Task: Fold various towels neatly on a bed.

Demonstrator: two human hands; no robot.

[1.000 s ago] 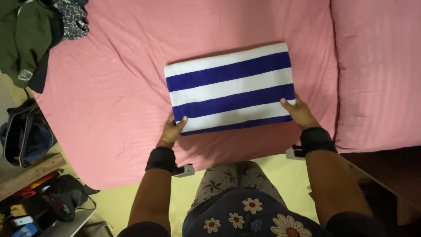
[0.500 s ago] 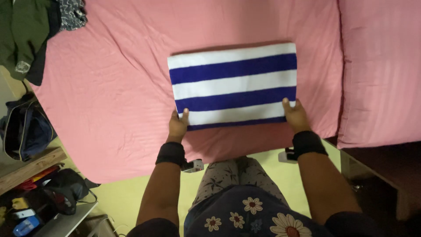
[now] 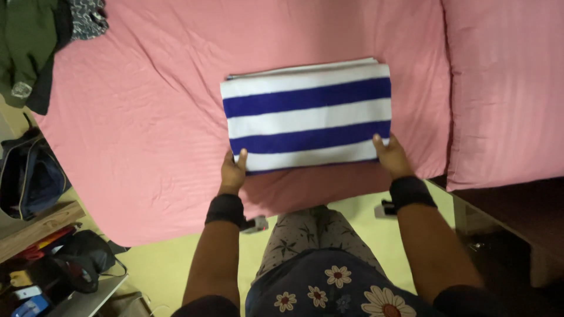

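A folded towel (image 3: 306, 116) with blue and white stripes lies flat on a pink bedsheet (image 3: 147, 117). My left hand (image 3: 233, 171) grips the towel's near left corner, thumb on top. At the near right corner my right hand (image 3: 390, 155) holds the edge the same way. Both wrists wear black bands.
A pink pillow (image 3: 505, 88) lies at the right of the bed. Dark green clothing (image 3: 26, 41) is heaped at the far left corner. A dark bag (image 3: 26, 176) and a clutter of small items (image 3: 53, 270) sit on the floor at left. A dark wooden surface (image 3: 511, 223) is at right.
The folded towel has slid a little away from me across the sheet, with both hands keeping hold of its near corners.
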